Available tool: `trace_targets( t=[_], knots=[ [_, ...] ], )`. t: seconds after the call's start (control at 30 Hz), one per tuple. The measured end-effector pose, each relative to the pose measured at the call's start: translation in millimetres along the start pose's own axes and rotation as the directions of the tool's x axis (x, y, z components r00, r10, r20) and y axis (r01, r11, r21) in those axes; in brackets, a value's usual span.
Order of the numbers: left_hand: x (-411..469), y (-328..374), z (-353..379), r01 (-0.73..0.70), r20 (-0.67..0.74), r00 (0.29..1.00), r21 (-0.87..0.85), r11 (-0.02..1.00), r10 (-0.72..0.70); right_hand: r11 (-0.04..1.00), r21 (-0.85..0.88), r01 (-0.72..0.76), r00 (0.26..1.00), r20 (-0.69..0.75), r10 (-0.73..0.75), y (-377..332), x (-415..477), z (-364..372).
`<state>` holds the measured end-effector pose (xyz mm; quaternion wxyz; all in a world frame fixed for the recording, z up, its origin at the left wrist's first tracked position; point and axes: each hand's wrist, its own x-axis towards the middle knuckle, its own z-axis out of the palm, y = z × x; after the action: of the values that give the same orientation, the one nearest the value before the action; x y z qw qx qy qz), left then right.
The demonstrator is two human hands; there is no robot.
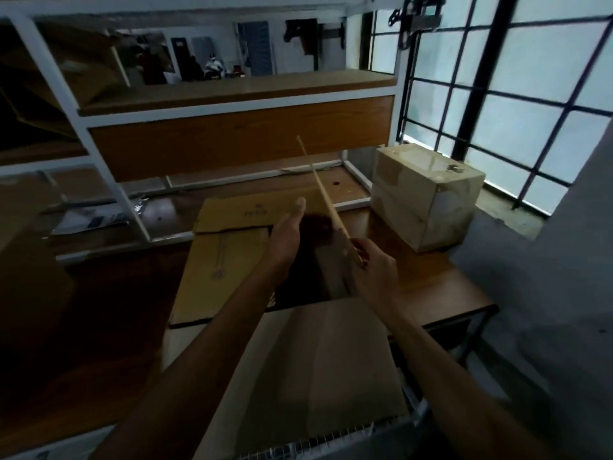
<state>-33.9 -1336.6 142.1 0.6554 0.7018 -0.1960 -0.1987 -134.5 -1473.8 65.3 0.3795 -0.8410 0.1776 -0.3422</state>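
My right hand (371, 270) pinches the near end of a thin, pale wooden stick (320, 187) that slants up and away to the left. My left hand (287, 234) is held just left of the stick with its fingers straight and its thumb up, holding nothing. Both hands hover over an open cardboard box (219, 260) on the wooden table (428, 277); the box's dark inside lies under the hands. A large cardboard flap (318, 366) lies nearest to me.
A taped, closed carton (424, 197) stands on the table to the right. Behind the box rises a white metal shelf frame with wooden boards (238, 137). A barred window (517, 104) fills the right side. More cardboard leans at the upper left (83, 61).
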Motion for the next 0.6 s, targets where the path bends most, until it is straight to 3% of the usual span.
trace_targets(
  t=[0.07, 0.13, 0.27, 0.33, 0.37, 0.4, 0.47, 0.6],
  knots=[
    [1.5, 2.8, 20.3, -0.086, 0.038, 0.996, 0.111, 0.990, 0.082, 0.999, -0.005, 0.043, 0.971, -0.236, -0.043, 8.3, -0.8, -5.3],
    [1.2, -7.3, 40.3, -0.163, 0.128, 0.982, 0.235, 0.958, 0.136, 0.991, -0.118, 0.055, 0.914, -0.393, -0.098, 15.5, -2.9, -11.3],
    [0.3, -56.9, 69.0, -0.267, 0.415, 0.910, 0.569, 0.778, 0.009, 0.877, -0.458, -0.146, 0.877, -0.470, -0.099, 31.7, -3.4, -27.4],
    [-5.7, -76.9, 78.1, -0.266, 0.442, 0.895, 0.638, 0.723, -0.061, 0.811, -0.568, -0.141, 0.935, -0.345, -0.079, 48.8, -5.9, -29.2],
    [-8.2, -83.8, 82.0, -0.289, 0.426, 0.904, 0.678, 0.676, -0.040, 0.827, -0.543, -0.145, 0.977, -0.212, 0.032, 58.2, -7.1, -27.7],
    [-9.5, -88.1, 85.2, -0.308, 0.394, 0.919, 0.726, 0.615, -0.005, 0.858, -0.485, -0.166, 0.985, -0.047, 0.164, 64.9, -10.1, -25.6],
    [-8.6, -93.4, 87.8, -0.310, 0.324, 0.944, 0.797, 0.518, 0.066, 0.909, -0.355, -0.219, 0.934, 0.194, 0.301, 71.9, -18.6, -21.5],
    [-12.0, -97.1, 86.1, -0.346, 0.333, 0.936, 0.815, 0.466, 0.113, 0.932, -0.146, -0.331, 0.913, 0.199, 0.355, 66.4, -26.9, -17.5]
  ],
)
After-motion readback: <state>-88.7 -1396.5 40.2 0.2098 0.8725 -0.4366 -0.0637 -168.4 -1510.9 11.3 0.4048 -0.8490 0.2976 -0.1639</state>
